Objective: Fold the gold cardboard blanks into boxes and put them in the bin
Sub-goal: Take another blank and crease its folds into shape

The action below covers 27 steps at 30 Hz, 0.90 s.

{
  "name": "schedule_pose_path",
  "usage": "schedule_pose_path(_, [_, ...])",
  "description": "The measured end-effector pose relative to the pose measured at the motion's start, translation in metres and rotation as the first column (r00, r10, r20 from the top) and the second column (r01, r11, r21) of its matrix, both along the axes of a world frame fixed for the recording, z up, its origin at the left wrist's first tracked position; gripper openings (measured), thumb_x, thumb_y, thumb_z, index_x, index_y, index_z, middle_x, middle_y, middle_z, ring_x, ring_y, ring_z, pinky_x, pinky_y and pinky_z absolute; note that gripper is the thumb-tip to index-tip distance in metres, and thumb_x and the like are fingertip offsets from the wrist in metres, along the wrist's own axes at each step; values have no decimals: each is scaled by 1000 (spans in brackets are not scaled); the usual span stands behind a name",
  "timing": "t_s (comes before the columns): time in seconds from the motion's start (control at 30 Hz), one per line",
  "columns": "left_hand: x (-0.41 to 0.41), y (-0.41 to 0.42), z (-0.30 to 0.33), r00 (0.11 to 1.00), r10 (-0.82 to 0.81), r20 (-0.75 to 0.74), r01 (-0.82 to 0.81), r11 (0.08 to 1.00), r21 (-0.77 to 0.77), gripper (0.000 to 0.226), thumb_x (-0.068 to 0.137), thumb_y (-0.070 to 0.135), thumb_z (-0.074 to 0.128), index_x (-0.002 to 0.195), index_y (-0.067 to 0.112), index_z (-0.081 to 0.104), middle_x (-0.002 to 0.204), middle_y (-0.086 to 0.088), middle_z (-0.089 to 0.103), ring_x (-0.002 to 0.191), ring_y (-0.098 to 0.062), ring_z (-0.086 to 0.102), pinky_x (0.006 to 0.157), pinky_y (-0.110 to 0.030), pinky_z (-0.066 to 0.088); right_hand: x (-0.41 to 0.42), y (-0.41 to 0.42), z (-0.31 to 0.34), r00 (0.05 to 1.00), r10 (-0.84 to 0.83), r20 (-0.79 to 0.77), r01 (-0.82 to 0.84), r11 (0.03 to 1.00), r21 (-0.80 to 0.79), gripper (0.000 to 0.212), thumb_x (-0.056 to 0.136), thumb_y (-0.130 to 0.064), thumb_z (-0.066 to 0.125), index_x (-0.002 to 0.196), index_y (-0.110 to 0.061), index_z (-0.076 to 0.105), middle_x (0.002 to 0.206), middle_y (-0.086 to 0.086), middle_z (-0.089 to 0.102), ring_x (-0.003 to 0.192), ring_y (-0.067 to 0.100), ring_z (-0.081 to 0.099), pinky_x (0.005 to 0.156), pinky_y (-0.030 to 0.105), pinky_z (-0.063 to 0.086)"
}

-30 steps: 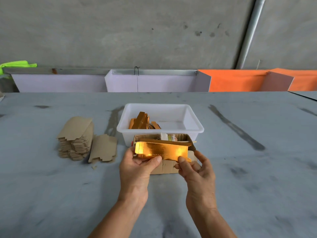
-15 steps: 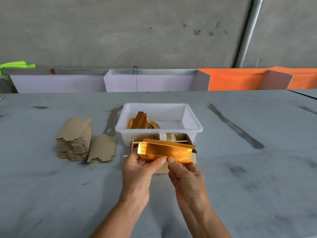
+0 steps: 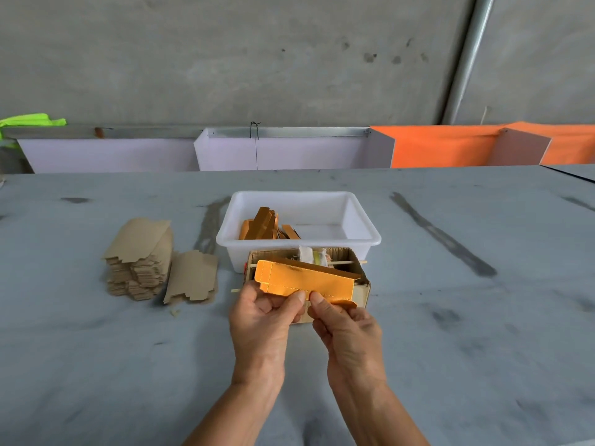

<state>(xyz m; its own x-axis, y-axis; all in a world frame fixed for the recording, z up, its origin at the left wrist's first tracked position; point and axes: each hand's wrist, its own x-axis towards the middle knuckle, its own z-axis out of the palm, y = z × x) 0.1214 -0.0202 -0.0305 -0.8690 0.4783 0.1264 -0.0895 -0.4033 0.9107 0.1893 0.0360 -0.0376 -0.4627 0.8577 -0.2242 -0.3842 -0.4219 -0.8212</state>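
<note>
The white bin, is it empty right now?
No, the white bin already holds several folded gold boxes leaning together in its left part.

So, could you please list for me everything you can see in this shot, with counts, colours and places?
gold blank: one, shiny gold, partly folded, held above the table's near middle
white bin: one, white plastic, table centre, behind the blank
folded boxes: several, gold-brown, count unclear, in the bin's left part
cardboard tray: one, brown, against the bin's front, holding scraps and thin sticks
flat blanks: one tall stack plus a lower pile beside it, brown side up, left of the bin
table: one, grey, smudged
panels: white and orange, along the table's far edge
left hand: one, pinches the blank's lower edge
right hand: one, pinches the same edge beside it
</note>
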Motion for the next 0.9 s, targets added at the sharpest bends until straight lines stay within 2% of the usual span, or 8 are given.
schedule_pose_path(0.13, [0,-1,1,1000,22,-8,-22,1000,6,29,73,-11,70,97,3,62,67,-4,71,55,-12,64,52,-19,51,0,0,1,1000,8,-8,-8,1000,2,29,68,-7,77,92,-2,61,64,3,66,61,12,64,66,26,46])
schedule_pose_path(0.33, [-6,-5,-1,1000,6,14,-6,1000,6,16,83,-4,64,97,3,64,67,-9,71,56,-17,65,54,-24,55,8,5,1,996,76,-50,-77,997,-7,3,85,-5,63,87,-3,63,70,8,70,66,14,69,62,21,52])
schedule_pose_path(0.47, [-7,-9,-6,998,-25,62,25,1000,3,10,91,8,56,93,3,64,75,-19,72,66,-28,70,58,-26,57,10,8,-2,995,76,-58,-79,996,-41,7,90,-2,57,85,-3,61,70,10,71,66,15,71,57,20,54])
schedule_pose_path(0.6, [-10,-9,-8,995,-51,91,52,999,-6,16,92,15,55,93,2,63,76,-19,72,68,-30,71,58,-26,56,10,9,-5,995,73,-70,-78,995,-61,7,90,-2,56,86,-3,61,68,7,71,66,14,71,55,18,54])
schedule_pose_path(0.73, [-17,-10,-5,992,-104,71,106,994,-25,10,84,11,63,91,4,64,76,-17,72,68,-26,71,58,-25,56,10,12,-4,996,54,-69,-58,997,-54,7,90,-2,57,86,-4,62,68,6,71,66,13,71,54,17,54])
schedule_pose_path(0.9, [-23,-10,-4,995,-97,27,99,992,-77,9,76,-1,69,84,3,67,72,-14,72,62,-20,69,56,-23,55,12,15,-4,998,53,-42,-54,998,-22,4,90,-6,58,89,-5,62,69,6,72,67,12,71,55,18,52])
